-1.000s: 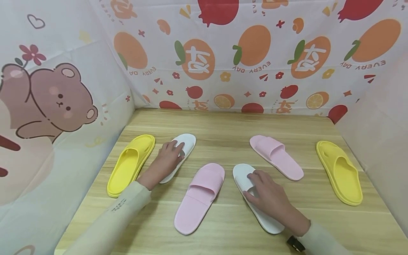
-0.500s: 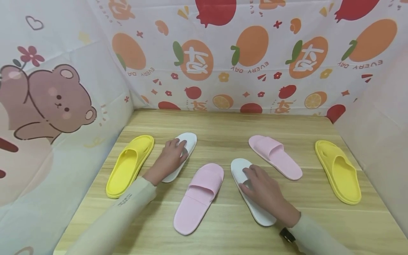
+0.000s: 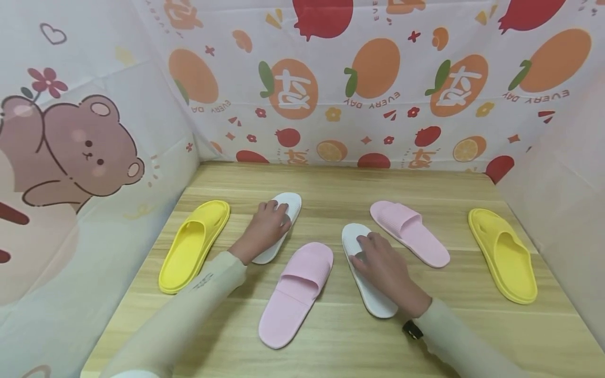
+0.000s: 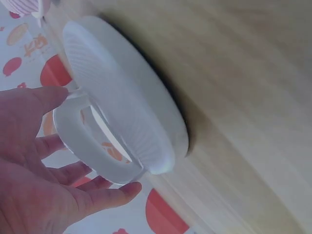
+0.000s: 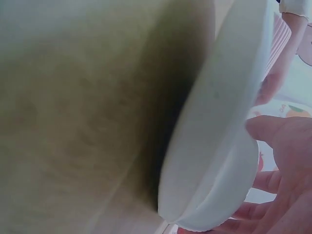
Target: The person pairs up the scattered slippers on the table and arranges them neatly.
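My left hand (image 3: 264, 228) grips a white slipper (image 3: 293, 203) by its strap. In the left wrist view, the thumb (image 4: 51, 97) is at one side of the strap and the fingers at the other, with the ribbed sole (image 4: 117, 92) beside them. A second white slipper (image 3: 378, 304), toe pointing away and leftward, is held at its strap by my right hand (image 3: 385, 270). That hand's thumb (image 5: 265, 127) meets the slipper's edge in the right wrist view. Between the two white slippers lies a pink slipper (image 3: 282, 312), nearer the front.
A yellow slipper (image 3: 186, 247) lies left of my left hand. Right of my right hand are another pink slipper (image 3: 427, 247) and, farther out, another yellow slipper (image 3: 514, 262). Fruit-printed cloth (image 3: 331, 113) borders the back of the wooden table (image 3: 340, 184).
The left white slipper has slid right and slightly away with my left hand. The right one has moved away and leftward with my right hand. The pink and yellow slippers stay put.
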Demonstrator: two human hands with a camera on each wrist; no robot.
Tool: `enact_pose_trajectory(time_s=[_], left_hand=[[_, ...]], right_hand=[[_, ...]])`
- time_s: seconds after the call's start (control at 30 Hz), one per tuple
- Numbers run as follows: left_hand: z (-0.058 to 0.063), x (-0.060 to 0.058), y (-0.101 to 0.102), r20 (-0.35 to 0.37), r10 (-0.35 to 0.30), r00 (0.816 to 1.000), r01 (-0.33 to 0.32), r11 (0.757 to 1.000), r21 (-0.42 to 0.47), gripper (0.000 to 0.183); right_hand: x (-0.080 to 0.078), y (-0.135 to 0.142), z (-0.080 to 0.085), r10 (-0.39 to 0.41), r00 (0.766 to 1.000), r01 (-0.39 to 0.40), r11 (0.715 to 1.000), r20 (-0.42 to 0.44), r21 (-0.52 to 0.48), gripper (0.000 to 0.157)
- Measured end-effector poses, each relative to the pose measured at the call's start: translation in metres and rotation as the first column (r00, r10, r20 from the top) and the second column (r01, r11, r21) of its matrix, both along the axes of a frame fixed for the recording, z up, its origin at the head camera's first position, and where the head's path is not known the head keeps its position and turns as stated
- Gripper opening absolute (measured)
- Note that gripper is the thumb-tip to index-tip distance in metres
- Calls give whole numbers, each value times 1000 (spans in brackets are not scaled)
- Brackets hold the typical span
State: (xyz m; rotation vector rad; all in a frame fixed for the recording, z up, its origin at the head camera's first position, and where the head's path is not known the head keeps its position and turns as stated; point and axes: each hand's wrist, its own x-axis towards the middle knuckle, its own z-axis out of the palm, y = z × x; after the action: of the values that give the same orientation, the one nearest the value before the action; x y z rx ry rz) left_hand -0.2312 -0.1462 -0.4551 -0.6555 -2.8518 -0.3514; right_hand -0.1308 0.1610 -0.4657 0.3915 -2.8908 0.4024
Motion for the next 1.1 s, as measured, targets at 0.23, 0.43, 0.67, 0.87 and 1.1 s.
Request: enact_pose_trajectory(time_s=[0.23, 0.43, 0.67, 0.87, 1.1], left_hand=[[5, -12, 12, 113, 49, 992, -46, 999, -25, 46], [8, -21, 21, 113, 48, 992, -47, 999, -19, 42], [10, -28, 35, 163, 101, 981, -100, 995, -17, 38], [14, -35, 47, 167, 114, 979, -105, 992, -64, 39], [14, -45, 61, 214, 153, 965, -146, 988, -48, 38]], right_hand=[[-13, -7, 2, -31, 999, 31, 999, 27, -12, 48], [-25, -15, 3, -52, 998, 52, 999, 47, 0, 53], [-38, -19, 3, -74, 997, 75, 997, 33, -14, 48], [-52, -23, 2, -107, 994, 108, 994, 28, -17, 45], [-67, -27, 3, -131, 990, 132, 991, 59, -18, 45]])
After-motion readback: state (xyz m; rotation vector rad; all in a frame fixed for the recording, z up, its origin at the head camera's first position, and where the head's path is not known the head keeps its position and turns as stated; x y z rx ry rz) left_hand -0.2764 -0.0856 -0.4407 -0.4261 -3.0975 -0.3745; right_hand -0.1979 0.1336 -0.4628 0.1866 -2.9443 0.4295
